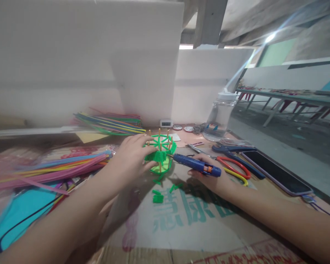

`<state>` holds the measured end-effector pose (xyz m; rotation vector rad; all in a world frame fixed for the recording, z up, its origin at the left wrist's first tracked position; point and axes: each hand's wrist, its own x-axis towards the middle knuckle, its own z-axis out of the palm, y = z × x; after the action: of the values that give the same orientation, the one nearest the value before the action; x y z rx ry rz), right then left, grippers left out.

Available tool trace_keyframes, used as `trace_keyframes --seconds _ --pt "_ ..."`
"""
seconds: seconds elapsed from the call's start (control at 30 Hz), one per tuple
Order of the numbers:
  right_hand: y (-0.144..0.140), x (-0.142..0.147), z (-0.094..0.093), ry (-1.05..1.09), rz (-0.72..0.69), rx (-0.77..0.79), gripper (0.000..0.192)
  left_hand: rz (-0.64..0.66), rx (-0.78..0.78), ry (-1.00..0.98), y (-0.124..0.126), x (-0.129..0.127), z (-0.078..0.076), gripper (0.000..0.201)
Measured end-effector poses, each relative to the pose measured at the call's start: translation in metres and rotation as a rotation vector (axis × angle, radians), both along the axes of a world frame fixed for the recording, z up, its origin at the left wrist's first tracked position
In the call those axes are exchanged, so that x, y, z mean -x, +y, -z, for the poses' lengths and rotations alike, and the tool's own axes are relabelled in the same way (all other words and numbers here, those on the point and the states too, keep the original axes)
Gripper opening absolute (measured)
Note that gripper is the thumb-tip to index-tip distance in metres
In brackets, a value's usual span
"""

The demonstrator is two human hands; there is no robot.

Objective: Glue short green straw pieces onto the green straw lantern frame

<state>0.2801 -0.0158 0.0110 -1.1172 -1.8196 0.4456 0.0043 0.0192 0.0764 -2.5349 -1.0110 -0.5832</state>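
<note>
**Green basket frame and a glue gun, mid-table**

Near edge of the table was mostly bare cardboard sheet [181, 234] with green printed characters, so both forearms had open room there. A few loose green straw bits [158, 198] lay on it just in front of the hands.

The left hand [132, 157] was closed around the side of a small green straw basket [161, 157] with wooden sticks standing up in it, about mid-table. The right hand [209, 178] was clamped on a blue glue gun [196, 165], nozzle right against the basket's side.

Left side was crowded: a heap of coloured straws [57, 167] near the left edge, more straws [110, 124] farther back. On the right, red and yellow-handled pliers [235, 170] sat just beside the gun, blue-handled scissors [228, 148] behind them, and a phone [276, 172] near the right edge.

Farther back stood a clear plastic jar [220, 115] with a white lid; couldn't tell what was in it. White boards [143, 73] walled off the far edge.
</note>
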Motion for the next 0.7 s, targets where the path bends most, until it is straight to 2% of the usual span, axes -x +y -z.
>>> trace_keyframes --seconds 0.53,0.7 --pt "-0.0005 0.0014 -0.0037 -0.004 0.008 -0.034 0.017 -0.003 0.005 0.0 -0.0001 0.0003 0.0004 0.031" --pt "-0.0046 -0.0019 -0.0068 -0.044 -0.127 -0.039 0.016 -0.01 0.016 -0.01 0.0043 0.0036 0.0022 0.026"
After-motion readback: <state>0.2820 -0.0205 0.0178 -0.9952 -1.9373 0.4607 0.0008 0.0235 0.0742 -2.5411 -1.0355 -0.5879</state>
